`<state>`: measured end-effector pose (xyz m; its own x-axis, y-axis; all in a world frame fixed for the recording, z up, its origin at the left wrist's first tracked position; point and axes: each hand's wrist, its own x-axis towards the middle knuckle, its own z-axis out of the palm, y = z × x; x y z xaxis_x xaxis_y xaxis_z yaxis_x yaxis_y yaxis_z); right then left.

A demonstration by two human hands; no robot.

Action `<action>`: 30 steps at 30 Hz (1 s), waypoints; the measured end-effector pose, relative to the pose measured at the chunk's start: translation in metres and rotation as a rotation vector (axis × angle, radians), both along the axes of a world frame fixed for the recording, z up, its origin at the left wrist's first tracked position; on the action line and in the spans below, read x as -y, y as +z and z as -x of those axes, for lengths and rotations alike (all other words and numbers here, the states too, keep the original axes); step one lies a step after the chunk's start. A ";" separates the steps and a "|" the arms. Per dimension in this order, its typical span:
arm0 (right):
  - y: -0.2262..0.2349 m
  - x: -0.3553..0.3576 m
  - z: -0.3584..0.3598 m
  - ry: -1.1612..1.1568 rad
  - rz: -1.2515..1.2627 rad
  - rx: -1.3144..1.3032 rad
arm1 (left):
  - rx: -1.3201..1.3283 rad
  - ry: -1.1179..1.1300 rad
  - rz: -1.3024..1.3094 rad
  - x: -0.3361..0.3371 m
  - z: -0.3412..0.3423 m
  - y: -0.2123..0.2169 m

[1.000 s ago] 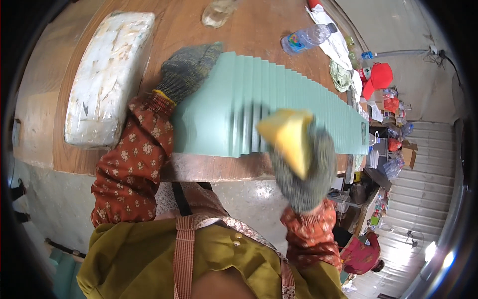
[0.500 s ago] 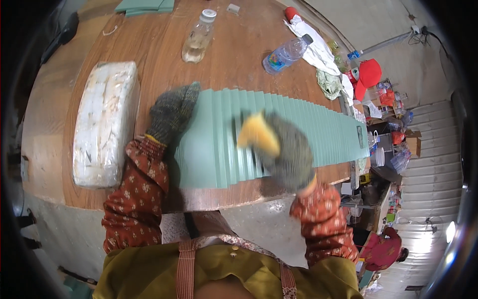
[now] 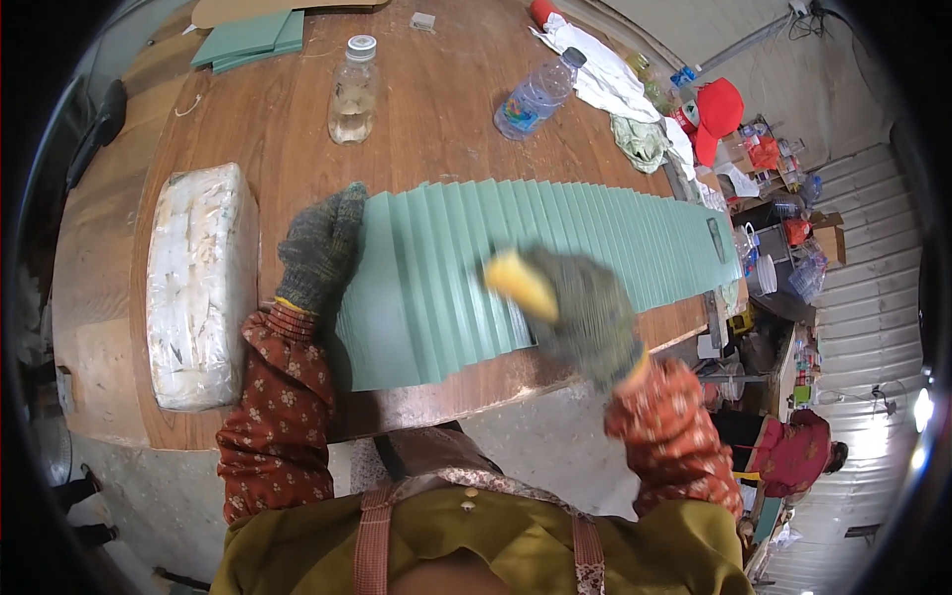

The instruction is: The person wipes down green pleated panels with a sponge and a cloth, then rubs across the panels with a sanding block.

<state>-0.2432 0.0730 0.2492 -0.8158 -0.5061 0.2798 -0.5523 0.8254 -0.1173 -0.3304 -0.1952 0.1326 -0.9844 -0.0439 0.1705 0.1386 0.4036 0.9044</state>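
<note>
A long row of overlapping pale green sheets (image 3: 436, 258) fans across the wooden table in front of me. My left hand (image 3: 322, 248), in a dark knitted glove, lies along the row's left edge with its fingers stretched out. Over the middle of the row, my right hand (image 3: 587, 312), gloved the same way, is closed on a yellow sponge (image 3: 521, 285). Motion blurs this hand, and I cannot tell whether the sponge touches the sheets.
Left of my arm lies a plastic-wrapped white block (image 3: 198, 288). Beyond the sheets stand a clear jar (image 3: 354, 94) and a tilted plastic bottle (image 3: 535, 99). More green sheets (image 3: 248, 42) sit far left. A person (image 3: 793, 451) is off to the right.
The whole view has shifted, so the table things sit lower and more to the left. My right hand still holds the sponge over the sheets; my left hand stays at their left edge.
</note>
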 end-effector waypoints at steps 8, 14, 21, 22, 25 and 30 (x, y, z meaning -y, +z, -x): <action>0.035 -0.009 -0.051 0.132 -0.057 0.063 | -0.381 -0.082 0.268 0.007 0.007 -0.023; -0.009 -0.028 0.091 0.004 -0.036 -0.154 | -0.487 -0.080 0.726 0.012 0.003 -0.035; 0.000 -0.049 0.079 -0.188 0.309 0.196 | -0.677 -0.050 0.750 0.028 0.012 -0.063; -0.004 -0.053 0.050 -0.123 0.241 0.080 | -0.683 -0.053 0.747 0.027 0.013 -0.064; -0.003 -0.066 -0.043 -0.053 0.124 -0.008 | -0.577 -0.111 0.655 0.033 0.017 -0.069; 0.029 -0.079 -0.083 0.103 0.137 0.318 | -0.258 -0.063 0.352 0.025 0.004 -0.038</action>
